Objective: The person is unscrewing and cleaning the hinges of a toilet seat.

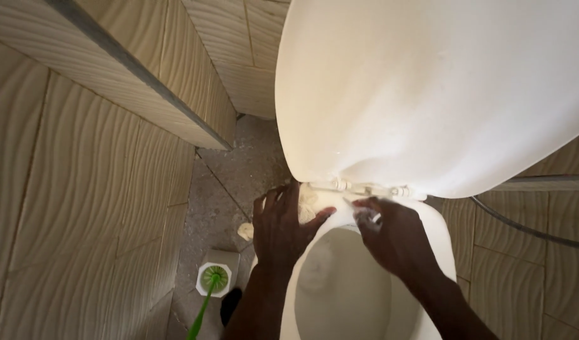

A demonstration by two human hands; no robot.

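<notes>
Raised toilet lid (pixel 441 88) tipped back for hinge access, left hand (pixel 280 230) pressing pale cloth (pixel 307 204) onto bowl rim (pixel 444 236), right hand (pixel 393 236) pinching something small beside hinge (pixel 365 187); grip contents unclear.

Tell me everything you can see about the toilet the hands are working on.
The toilet is cream-white, seemingly ceramic, with its glossy lid raised on hinges at the back. The left hand presses a pale cloth on the rim by the hinges; the right hand touches the rim opposite. It stands between wavy beige tiled walls.
</notes>
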